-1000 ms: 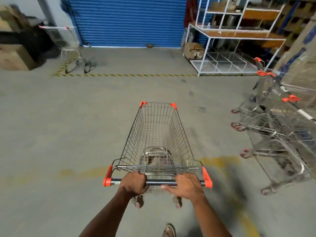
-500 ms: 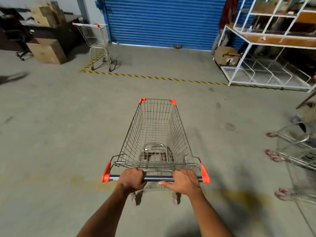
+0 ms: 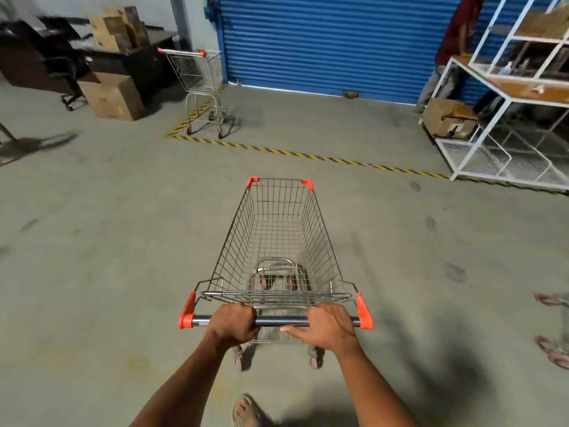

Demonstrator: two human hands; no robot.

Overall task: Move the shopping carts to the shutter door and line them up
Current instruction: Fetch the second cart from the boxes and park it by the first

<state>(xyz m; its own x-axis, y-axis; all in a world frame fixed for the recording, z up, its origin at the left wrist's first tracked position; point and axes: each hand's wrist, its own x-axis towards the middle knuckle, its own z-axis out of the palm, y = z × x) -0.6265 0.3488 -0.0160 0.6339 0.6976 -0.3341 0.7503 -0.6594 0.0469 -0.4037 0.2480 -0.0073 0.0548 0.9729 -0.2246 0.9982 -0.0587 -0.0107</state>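
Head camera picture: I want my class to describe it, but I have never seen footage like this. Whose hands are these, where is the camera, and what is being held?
The camera is worn on a person's head and looks forward and down, so you see their own bare arms from above. There is no machine here. The left hand and the right hand both grip the handle bar of an empty wire shopping cart, which stands on a grey concrete floor. Ahead is a blue shutter door. A second cart stands by the door's left edge, behind a yellow and black striped floor line. A white metal rack stands to the right, cardboard boxes to the left.
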